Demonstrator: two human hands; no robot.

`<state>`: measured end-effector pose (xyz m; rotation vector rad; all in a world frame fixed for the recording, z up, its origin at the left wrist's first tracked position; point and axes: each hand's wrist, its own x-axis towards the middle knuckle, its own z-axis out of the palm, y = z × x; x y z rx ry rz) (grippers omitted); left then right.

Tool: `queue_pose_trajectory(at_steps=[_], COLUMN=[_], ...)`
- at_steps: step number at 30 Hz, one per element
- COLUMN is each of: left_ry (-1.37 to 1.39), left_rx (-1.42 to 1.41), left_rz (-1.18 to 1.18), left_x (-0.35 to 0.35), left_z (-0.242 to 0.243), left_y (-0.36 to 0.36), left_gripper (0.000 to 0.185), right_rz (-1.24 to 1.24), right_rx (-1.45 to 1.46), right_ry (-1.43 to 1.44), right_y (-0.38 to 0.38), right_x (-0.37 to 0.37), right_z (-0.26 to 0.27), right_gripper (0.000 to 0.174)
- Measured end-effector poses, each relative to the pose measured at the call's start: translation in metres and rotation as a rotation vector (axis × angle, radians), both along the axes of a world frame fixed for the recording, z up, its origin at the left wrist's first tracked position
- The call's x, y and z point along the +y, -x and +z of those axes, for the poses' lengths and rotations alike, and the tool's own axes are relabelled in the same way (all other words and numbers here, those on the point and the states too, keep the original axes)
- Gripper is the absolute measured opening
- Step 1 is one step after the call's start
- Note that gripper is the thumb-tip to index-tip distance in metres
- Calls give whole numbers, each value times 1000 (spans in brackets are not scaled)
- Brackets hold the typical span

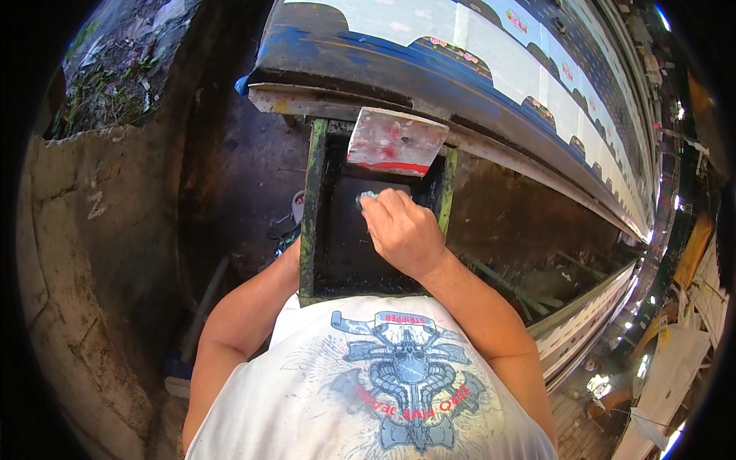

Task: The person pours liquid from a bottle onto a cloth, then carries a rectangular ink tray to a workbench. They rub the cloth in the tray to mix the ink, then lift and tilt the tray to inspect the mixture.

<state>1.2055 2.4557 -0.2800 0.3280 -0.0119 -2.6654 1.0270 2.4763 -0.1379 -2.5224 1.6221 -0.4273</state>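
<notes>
A printing screen in a green-stained frame (309, 213) leans against my torso, its far end by the edge of a long printing table (368, 63). My right hand (405, 230) is over the dark mesh (356, 247), its fingers closed on a small crumpled pale-blue cloth (367, 198). A flat squeegee board (397, 141), smeared grey and red with a bright red lower edge, rests tilted at the far end of the frame. My left forearm (270, 287) passes behind the frame's left side; the left hand is hidden there.
Printed fabric or paper with dark shapes and small red motifs (512, 75) covers the long table. A rough concrete wall (86, 230) stands at the left. Another long table (592, 310) runs along the right. A cable and a pale round object (298, 206) are left of the frame.
</notes>
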Motion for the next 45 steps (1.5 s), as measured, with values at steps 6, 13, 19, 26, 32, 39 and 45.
queue_pose_trajectory(at_steps=[6,13,19,26,32,39,45], left_ry=[8,17,28,54,63,69,84], left_rx=[3,6,12,14,14,19,20], left_rz=[1,-6,-14,-17,-29,-28,-22], left_x=[9,-3,-7,-2,1,-10,0], left_z=[6,1,2,8,9,6,10], left_y=[-13,1,7,0,-5,3,-6], left_gripper=[38,39,40,41,41,42,43], right_rz=[12,-52,-34,-1,-30,-29,-3], right_rx=[55,3,-13,21,2,-47,-49], right_ry=[-88,-105,-54,-81,-69,-47,-116], right_y=[5,1,-2,5,-10,-4,6], right_x=[19,11,2,15,11,-3,14], right_z=[12,10,8,7,8,4,10], right_gripper=[17,18,14,17,15,15,13])
